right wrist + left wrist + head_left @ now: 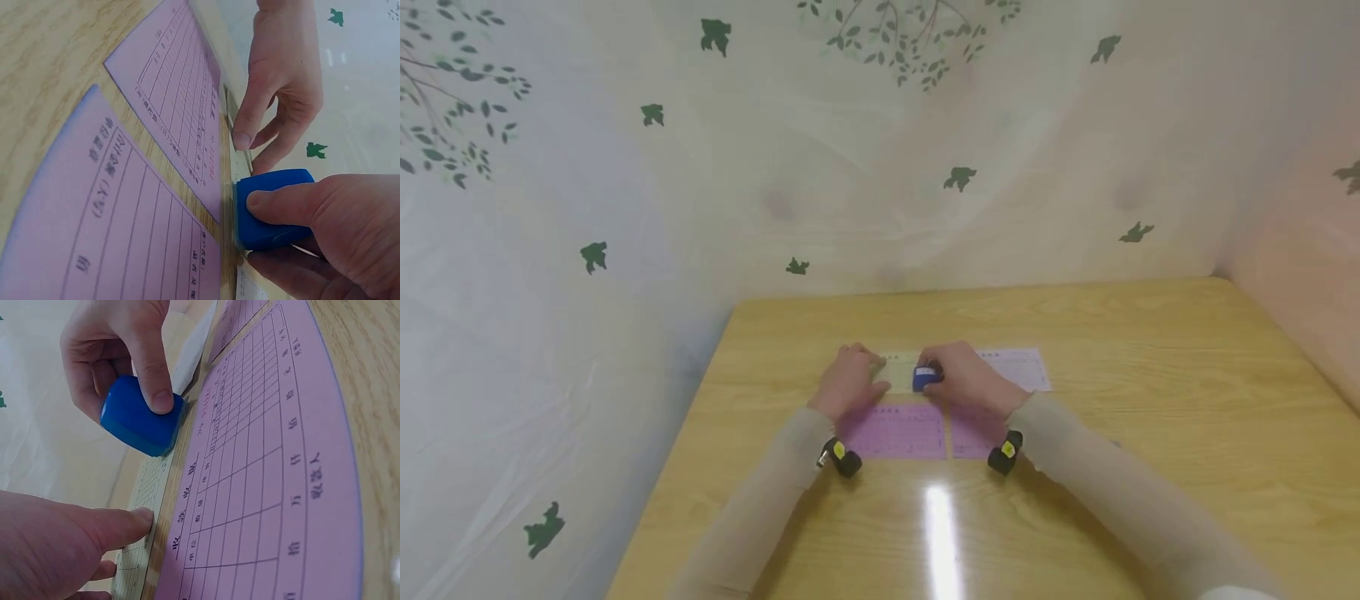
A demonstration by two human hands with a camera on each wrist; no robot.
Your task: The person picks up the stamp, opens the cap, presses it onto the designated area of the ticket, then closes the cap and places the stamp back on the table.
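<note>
My right hand (964, 375) grips a blue stamp (922, 379) between thumb and fingers, at the right end of a pale yellow printed receipt slip (898, 377). In the left wrist view the stamp (139, 419) has its lower edge down at the paper. It covers part of the slip, so any mark under it is hidden. On the left part of the yellow slip rests my left hand (847, 383), thumb and fingers touching the paper. The right wrist view shows that hand (284, 94) beyond the stamp, holding nothing else.
Nearer me lie two pink printed slips, the left one (898, 433) and the right one (970, 437) side by side. A whitish slip (1024, 368) lies to the right of the yellow one. The wooden table (1150, 358) meets a leaf-patterned cloth (865, 208) behind.
</note>
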